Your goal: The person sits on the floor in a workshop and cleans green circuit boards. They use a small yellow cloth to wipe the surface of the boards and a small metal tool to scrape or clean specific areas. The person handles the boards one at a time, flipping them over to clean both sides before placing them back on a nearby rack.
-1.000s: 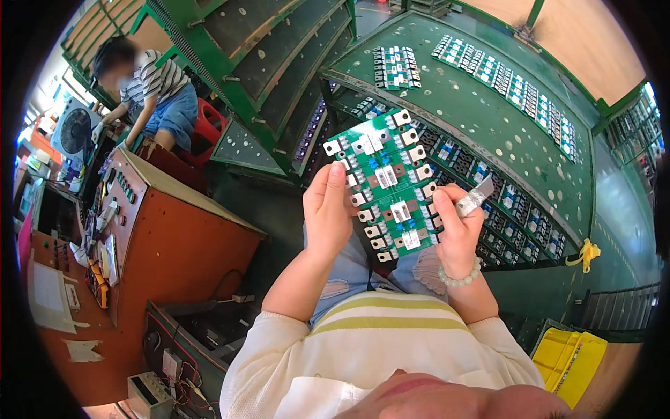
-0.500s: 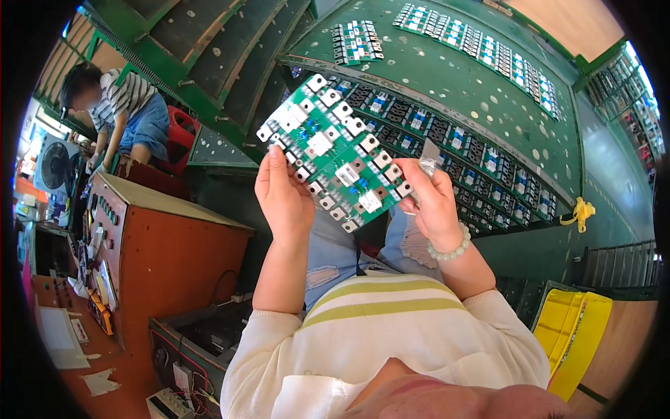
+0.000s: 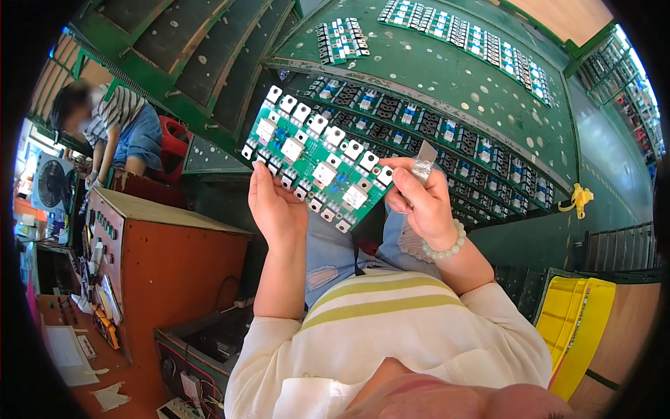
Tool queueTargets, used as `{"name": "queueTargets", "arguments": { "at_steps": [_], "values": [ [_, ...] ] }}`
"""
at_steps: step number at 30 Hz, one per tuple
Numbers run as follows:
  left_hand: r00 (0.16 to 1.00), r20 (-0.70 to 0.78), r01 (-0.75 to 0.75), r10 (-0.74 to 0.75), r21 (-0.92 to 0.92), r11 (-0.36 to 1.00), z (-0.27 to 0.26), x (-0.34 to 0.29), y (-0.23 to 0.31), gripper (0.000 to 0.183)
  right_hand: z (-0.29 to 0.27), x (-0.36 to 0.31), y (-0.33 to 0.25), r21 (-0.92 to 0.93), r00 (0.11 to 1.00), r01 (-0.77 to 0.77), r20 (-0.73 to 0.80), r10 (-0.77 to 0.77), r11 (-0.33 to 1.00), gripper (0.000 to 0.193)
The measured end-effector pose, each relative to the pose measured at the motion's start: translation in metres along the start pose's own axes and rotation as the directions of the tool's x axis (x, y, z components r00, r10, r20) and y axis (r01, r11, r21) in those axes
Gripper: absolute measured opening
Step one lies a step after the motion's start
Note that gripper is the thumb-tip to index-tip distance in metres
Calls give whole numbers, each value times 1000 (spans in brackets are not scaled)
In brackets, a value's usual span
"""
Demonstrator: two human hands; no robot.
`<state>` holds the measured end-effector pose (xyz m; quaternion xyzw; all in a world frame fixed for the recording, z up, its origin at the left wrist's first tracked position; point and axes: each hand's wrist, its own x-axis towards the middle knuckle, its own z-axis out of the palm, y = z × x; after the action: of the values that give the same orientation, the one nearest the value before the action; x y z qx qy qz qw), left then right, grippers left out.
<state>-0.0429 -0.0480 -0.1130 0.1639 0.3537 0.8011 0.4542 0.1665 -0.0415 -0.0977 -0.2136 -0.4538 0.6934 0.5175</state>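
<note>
Fingers (image 3: 261, 183) of the left hand (image 3: 280, 215) are bent around the lower left part of a green circuit board (image 3: 310, 166), thumb at its near long edge, the others mostly hidden underneath. The right hand (image 3: 424, 202) grips the board's right end between thumb and curled fingers. A silvery strip (image 3: 423, 166) sits at this hand's index finger; whether it is wrapped on or held, I cannot tell. The board is held above the person's lap, slanting down from left to right, component side up.

Past the board's far edge stands a green rack, its shelves lined with more boards (image 3: 447, 133), which the held board partly overlaps in view. On the spotted green tabletop (image 3: 481, 98) above, one board (image 3: 342, 40) lies near the left end and a row of boards (image 3: 467, 42) runs along the far side, with bare green surface between them. A yellow knotted thing (image 3: 578, 201) marks the near right corner.

An orange-brown cabinet (image 3: 181, 272) bounds the left, well apart from the left hand; a yellow bin (image 3: 565, 325) stands at lower right. A co-worker (image 3: 118, 119) bends over at far left, beside a red stool (image 3: 173, 143).
</note>
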Motion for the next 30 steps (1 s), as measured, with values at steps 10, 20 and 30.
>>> {"name": "queueTargets", "arguments": {
  "at_steps": [10, 20, 30],
  "values": [
    [797, 542, 365, -265, -83, 927, 18, -35, -21, 98, 1, 8, -20, -776, 644, 631, 520, -561, 5, 34],
    [793, 503, 464, -345, -130, 877, 18, -48, -19, 58, 9, -11, -2, -656, 546, 680, 751, -372, -326, 38],
    [836, 496, 311, -235, -76, 947, 24, -49, 3, 33, -5, -25, -29, -697, 678, 696, 561, -476, 171, 30]
  ]
}}
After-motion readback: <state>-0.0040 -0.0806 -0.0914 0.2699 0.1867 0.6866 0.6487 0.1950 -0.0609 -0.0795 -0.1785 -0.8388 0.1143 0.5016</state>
